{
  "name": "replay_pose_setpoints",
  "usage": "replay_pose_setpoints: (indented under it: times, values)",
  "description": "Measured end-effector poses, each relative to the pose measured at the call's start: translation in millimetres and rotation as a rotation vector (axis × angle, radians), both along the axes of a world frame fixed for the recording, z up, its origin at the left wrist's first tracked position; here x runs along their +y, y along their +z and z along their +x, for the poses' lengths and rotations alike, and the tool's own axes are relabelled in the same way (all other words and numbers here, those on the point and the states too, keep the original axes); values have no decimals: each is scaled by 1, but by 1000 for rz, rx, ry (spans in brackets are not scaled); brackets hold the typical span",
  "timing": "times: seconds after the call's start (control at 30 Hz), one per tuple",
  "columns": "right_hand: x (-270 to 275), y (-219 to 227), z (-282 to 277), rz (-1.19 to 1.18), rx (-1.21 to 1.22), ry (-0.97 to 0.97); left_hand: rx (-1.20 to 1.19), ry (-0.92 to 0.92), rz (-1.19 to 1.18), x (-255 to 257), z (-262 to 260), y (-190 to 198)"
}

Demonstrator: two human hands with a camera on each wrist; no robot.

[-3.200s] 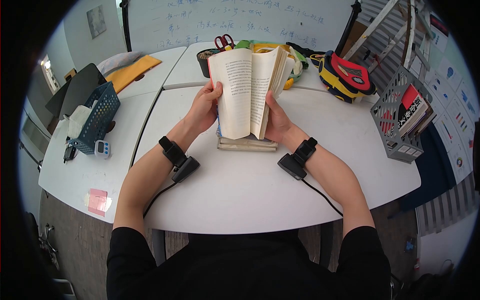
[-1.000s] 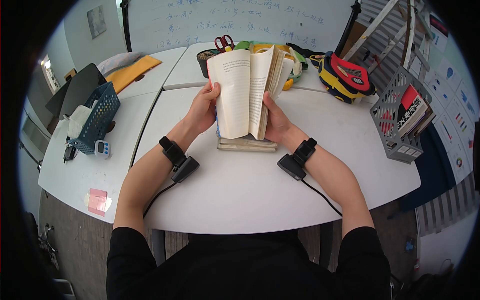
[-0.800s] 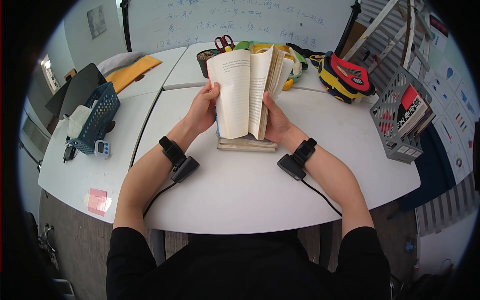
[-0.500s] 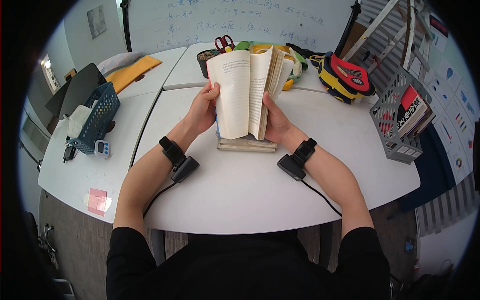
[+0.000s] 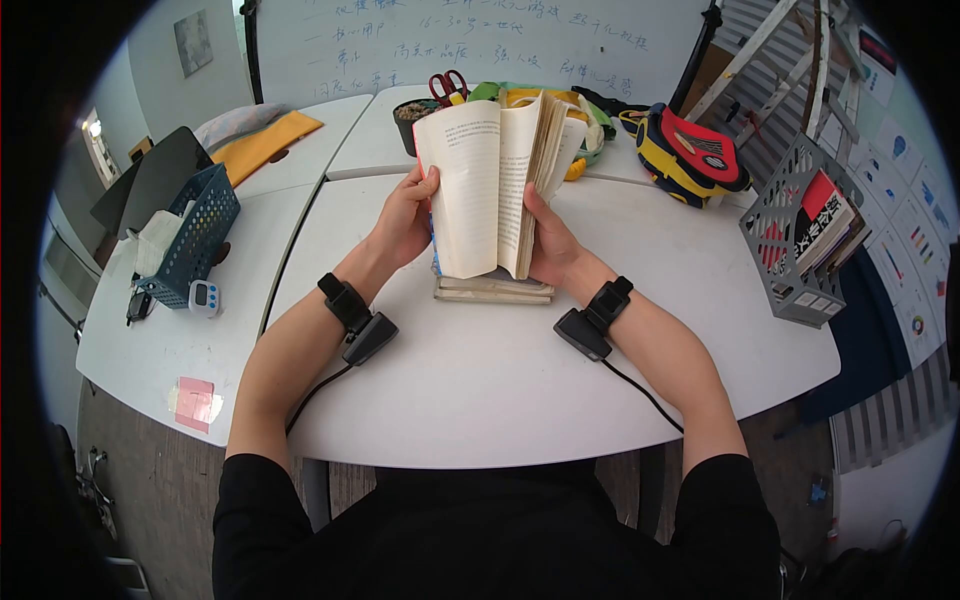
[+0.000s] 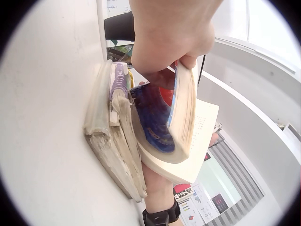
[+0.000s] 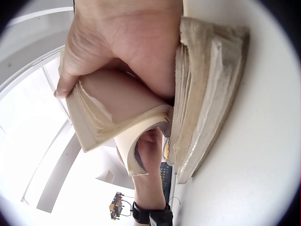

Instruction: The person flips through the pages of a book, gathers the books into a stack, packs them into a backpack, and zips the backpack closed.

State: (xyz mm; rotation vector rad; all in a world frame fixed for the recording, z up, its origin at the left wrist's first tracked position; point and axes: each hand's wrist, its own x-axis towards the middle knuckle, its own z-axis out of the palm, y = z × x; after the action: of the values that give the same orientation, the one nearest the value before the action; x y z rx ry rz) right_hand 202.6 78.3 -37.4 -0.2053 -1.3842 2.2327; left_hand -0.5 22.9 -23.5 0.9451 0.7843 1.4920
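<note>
An open paperback [image 5: 470, 190] with printed pages is held upright and spread between both hands in the head view. The left hand [image 5: 405, 215] grips its left edge, thumb on the page. On the right edge, the right hand [image 5: 555, 238] holds the thicker bundle of pages with its thumb in front. The left wrist view shows the book's blue and red cover [image 6: 157, 117] behind the left hand [image 6: 171, 37]. Below the book lies a stack of worn books [image 5: 495, 291], whose page edges [image 7: 207, 94] stand beside the right hand [image 7: 124, 47] in the right wrist view.
A blue basket [image 5: 190, 240] and a small white timer [image 5: 204, 298] are at the left. Behind the book stand a plant pot [image 5: 408, 128] and red-handled scissors [image 5: 448, 85]. A red and yellow bag [image 5: 690, 155] and a grey book basket [image 5: 800, 235] are at the right.
Compared with the earliest frame, the visible text on the left page differs, and the book and left hand sit very slightly further left. Over the last second, nothing has clearly moved.
</note>
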Motion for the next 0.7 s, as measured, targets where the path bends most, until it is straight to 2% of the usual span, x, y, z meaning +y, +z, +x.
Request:
replay_pose_setpoints:
  times: [0.7]
  values:
    - [1, 0, -1, -27, 43, 15, -7, 2, -2, 4, -2, -4]
